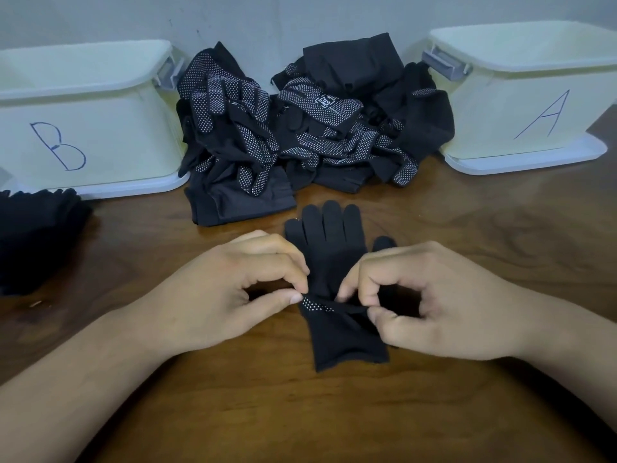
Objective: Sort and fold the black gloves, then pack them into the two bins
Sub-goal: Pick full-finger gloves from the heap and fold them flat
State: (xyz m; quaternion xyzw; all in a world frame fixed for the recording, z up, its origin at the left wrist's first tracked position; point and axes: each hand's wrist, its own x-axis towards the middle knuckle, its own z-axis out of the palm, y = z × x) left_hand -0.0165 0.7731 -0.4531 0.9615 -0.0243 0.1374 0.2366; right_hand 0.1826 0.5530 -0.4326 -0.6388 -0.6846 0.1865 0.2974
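A black glove point(334, 242) lies flat on the wooden table point(300, 412), fingers pointing away from me. My left hand point(230, 292) pinches its left edge at mid-length, where white grip dots show on a turned-up fold. My right hand point(434, 302) pinches the right edge at the same height. Behind it sits a heap of black dotted gloves point(310, 121) against the wall. A pale bin marked B point(86, 121) stands at the back left, and a pale bin marked A point(534, 95) at the back right.
A second dark pile of gloves point(36, 235) lies at the left edge of the table, in front of bin B. Both bins have grey latch handles and stand on white lids. A grey wall closes the back.
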